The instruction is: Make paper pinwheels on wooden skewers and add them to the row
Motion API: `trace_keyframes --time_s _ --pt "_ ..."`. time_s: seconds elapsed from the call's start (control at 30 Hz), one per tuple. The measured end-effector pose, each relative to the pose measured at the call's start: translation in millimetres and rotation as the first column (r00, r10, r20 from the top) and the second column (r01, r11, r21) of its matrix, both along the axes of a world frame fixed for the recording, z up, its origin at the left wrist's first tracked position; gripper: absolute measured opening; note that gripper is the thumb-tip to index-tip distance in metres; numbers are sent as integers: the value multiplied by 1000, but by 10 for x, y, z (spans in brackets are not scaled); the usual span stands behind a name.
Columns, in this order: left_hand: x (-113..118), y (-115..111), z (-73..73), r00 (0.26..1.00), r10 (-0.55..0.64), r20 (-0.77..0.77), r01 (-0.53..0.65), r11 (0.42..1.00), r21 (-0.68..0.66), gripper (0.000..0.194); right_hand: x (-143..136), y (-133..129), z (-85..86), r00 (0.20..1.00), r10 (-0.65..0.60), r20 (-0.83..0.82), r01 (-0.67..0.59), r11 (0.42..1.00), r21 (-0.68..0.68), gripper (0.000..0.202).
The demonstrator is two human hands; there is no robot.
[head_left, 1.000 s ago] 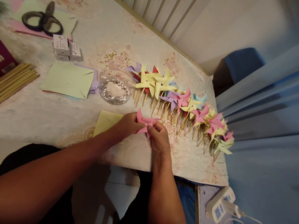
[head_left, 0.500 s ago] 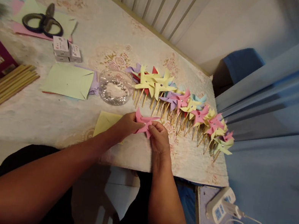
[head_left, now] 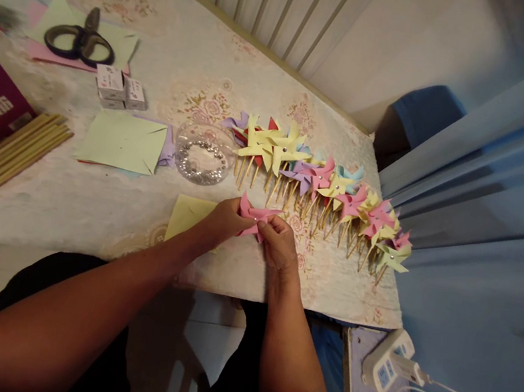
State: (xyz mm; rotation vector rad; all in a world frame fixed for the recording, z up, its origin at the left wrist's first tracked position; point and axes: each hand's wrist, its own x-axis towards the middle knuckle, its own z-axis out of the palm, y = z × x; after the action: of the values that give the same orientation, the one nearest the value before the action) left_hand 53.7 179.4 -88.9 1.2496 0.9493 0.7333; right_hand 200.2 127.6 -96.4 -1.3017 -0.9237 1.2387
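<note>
Both hands, left hand (head_left: 225, 218) and right hand (head_left: 275, 244), pinching pink pinwheel (head_left: 254, 215) between them.

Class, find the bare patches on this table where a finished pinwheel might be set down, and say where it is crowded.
Bare cloth lies between the wooden sticks and the yellow sheet, and along the far edge behind the clear dish. It is crowded along the pinwheel row and around the hands holding the pink pinwheel.

Left hand (head_left: 223, 218), right hand (head_left: 278, 246) pinch pink pinwheel (head_left: 254, 216); finished pinwheels (head_left: 325, 183) beyond.
</note>
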Motion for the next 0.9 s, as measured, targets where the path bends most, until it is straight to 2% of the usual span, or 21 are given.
trace_keyframes --time_s 0.23,0.5,0.7,0.9 --pt "-18 2 37 1000 19 21 -18 1000 -21 16 -21 -4 53 1000 -5 -31 4 1000 -10 25" --pt "-19 20 95 997 45 56 -38 992 -121 9 27 -10 -11 995 -10 -100 8 1000 -21 33" --pt "-17 25 97 998 27 51 -21 993 -120 6 72 -14 -67 991 -65 -120 68 997 23 29" --pt "9 22 114 999 33 40 -27 992 -121 7 48 -12 -8 986 -71 -150 72 997 -3 29"
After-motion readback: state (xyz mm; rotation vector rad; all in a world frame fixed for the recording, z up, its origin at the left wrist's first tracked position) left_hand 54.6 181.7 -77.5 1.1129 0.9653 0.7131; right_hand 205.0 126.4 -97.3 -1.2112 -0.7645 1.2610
